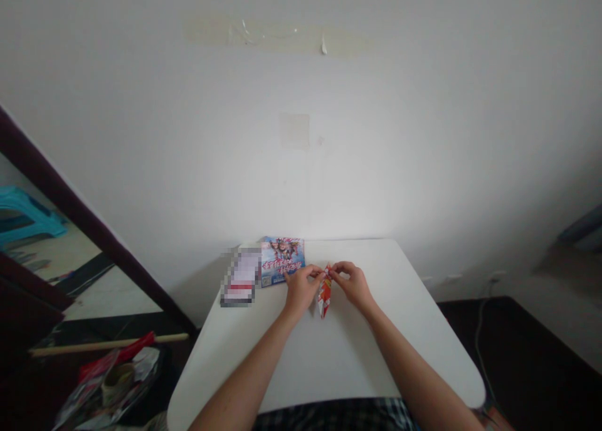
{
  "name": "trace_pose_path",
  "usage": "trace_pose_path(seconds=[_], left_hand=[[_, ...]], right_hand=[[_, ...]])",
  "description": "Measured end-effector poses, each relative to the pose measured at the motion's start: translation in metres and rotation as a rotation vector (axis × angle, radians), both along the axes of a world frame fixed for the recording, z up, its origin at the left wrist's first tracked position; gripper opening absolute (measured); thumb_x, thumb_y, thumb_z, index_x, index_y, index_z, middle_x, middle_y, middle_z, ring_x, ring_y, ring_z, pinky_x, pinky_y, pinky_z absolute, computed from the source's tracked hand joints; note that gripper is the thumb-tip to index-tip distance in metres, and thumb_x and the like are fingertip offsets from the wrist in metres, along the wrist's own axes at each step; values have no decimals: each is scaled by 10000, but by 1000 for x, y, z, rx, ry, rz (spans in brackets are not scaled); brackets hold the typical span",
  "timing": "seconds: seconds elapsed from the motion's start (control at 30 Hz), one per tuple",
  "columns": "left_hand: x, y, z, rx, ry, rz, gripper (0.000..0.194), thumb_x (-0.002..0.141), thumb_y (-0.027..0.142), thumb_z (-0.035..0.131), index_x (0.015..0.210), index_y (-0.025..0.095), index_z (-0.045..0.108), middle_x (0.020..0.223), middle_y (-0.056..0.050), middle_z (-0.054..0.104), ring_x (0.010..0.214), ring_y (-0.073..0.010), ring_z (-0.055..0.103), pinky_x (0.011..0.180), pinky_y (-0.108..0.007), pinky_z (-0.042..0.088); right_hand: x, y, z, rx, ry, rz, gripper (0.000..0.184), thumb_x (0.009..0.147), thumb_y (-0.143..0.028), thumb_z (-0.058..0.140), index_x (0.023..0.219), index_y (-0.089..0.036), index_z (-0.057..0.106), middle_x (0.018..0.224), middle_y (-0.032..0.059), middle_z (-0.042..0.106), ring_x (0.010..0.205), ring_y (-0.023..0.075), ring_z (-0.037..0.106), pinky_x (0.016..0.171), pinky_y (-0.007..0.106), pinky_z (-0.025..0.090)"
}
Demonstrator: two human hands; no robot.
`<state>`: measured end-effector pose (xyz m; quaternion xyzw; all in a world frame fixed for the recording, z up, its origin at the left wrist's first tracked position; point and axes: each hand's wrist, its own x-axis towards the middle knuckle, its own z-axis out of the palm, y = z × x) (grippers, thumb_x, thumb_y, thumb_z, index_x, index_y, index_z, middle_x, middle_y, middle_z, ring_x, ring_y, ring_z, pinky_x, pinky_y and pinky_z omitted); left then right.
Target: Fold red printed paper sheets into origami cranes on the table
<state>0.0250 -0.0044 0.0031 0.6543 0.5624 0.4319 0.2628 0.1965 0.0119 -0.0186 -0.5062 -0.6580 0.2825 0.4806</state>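
Observation:
A small folded paper (324,298), red, orange and white with pointed lower ends, is held over the middle of the white table (324,362). My left hand (301,287) pinches its upper part from the left, thumb and forefinger closed on it. From the right, the fingertips of my right hand (352,282) grip the same upper end. The fingers cover part of the folds there. Just beyond my left hand lies a printed colour leaflet (282,255) with a blue ground and red lettering.
A phone (242,277), blurred out, lies left of the leaflet. Behind the table rises a white wall (301,186). On the floor at the left sit an open bag of rubbish (120,381) and a wooden stick (108,344). A cable (478,337) hangs at the right.

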Motion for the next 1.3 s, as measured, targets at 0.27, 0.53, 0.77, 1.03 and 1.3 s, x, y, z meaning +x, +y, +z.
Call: trace_pose_path(seconds=[0.27, 0.53, 0.77, 1.03, 1.3], left_hand=[[1, -1, 3, -6, 24, 15, 150, 820, 337, 655, 848, 234, 761, 868, -35, 789, 891, -213, 706, 1060, -480, 412], [2, -3, 7, -37, 75, 0, 147, 816, 324, 643, 848, 235, 755, 866, -20, 782, 864, -200, 701, 1077, -515, 386], [2, -3, 8, -70, 76, -16, 160, 819, 311, 640, 891, 230, 757, 866, -25, 782, 909, -217, 704, 1153, -603, 246], [0, -6, 9, -94, 92, -41, 204, 801, 366, 659, 928, 268, 786, 997, -53, 797, 1006, -254, 693, 1184, -689, 34], [-3, -5, 11, -127, 136, -47, 217, 803, 396, 677, 960, 298, 792, 981, -54, 802, 1033, -269, 690, 1161, -723, -45]], right_hand=[[-6, -4, 3, 26, -28, 14, 202, 811, -402, 658, 768, -211, 712, 802, 39, 725, 821, 198, 638, 836, 336, 467], [-5, -3, 0, 90, -32, 3, 218, 847, -422, 652, 830, -212, 710, 852, 48, 726, 885, 209, 631, 879, 358, 450], [-5, -3, 0, 80, -22, -3, 221, 850, -421, 635, 848, -214, 711, 848, 45, 710, 885, 212, 615, 870, 358, 441], [0, 0, 2, 91, -33, -20, 234, 865, -434, 602, 839, -216, 684, 845, 40, 694, 874, 209, 604, 866, 354, 437], [3, 5, -4, 73, -44, -161, 295, 891, -492, 549, 902, -217, 655, 870, 52, 712, 889, 216, 624, 909, 386, 442]])
